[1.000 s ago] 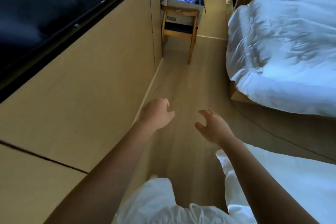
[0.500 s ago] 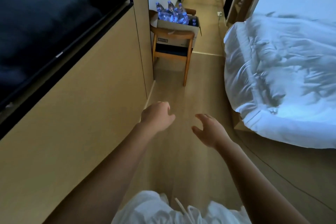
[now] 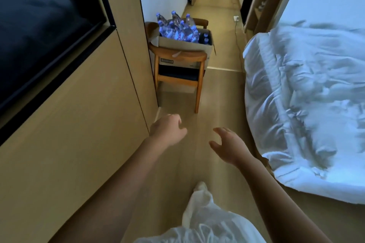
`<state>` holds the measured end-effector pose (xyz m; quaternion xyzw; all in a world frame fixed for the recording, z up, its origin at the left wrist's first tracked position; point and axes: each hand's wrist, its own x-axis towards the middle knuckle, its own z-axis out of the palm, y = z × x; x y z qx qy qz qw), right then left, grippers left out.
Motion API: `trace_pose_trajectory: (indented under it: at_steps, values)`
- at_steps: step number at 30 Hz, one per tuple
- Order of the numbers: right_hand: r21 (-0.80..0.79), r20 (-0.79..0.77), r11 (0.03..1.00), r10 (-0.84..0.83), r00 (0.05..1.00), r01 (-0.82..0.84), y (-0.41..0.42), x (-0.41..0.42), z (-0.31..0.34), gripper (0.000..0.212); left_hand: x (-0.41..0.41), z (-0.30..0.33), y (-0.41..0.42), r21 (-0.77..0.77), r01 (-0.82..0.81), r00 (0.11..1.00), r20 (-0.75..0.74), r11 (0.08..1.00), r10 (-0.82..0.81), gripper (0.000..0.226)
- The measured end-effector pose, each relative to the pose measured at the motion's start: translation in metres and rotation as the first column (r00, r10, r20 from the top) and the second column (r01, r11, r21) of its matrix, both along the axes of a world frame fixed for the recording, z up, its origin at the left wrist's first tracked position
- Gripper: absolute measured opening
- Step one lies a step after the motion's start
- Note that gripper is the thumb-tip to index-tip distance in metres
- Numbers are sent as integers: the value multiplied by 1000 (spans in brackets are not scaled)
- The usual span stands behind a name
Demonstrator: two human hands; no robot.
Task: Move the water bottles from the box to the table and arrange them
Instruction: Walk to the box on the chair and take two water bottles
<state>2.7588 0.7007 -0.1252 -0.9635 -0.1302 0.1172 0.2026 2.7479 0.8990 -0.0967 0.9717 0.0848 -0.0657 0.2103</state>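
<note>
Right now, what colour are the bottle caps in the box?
Blue caps on the clear water bottles; head view.

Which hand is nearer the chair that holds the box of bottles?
Left. The left hand is just short of the chair, near its front leg. The right hand is further back and off toward the bed. Both are empty.

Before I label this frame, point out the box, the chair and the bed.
box [image 3: 185, 47], head view, front cardboard wall.
chair [image 3: 178, 58], head view, curved wooden backrest.
bed [image 3: 308, 92], head view, rumpled white cover.
</note>
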Motion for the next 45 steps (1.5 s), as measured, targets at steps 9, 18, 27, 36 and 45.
trace_pose_trajectory:
  at_steps: [9, 18, 27, 36, 45]
  values:
    - [31, 19, 997, 63, 998, -64, -4, 218, 22, 48, 202, 3, -1, -82, -91, 994, 61, 992, 96, 28]
    - [26, -63, 993, 113, 992, -111, 26, 369, 10, 53, 347, -17, 30, -71, -144, 989, -31, 987, 142, 31]
    - [65, -81, 991, 126, 989, -121, 82, 549, 8, 33, 535, -22, 87, -103, -146, 989, -19, 984, 145, 19]
    - [36, -149, 995, 95, 984, -91, 132, 696, -5, 46, 662, -34, 134, -112, -220, 974, -84, 969, 211, 16]
    - [213, -123, 971, 139, 983, -110, 194, 841, -40, 38, 728, -55, 154, -79, -425, 902, -114, 902, 416, 13]
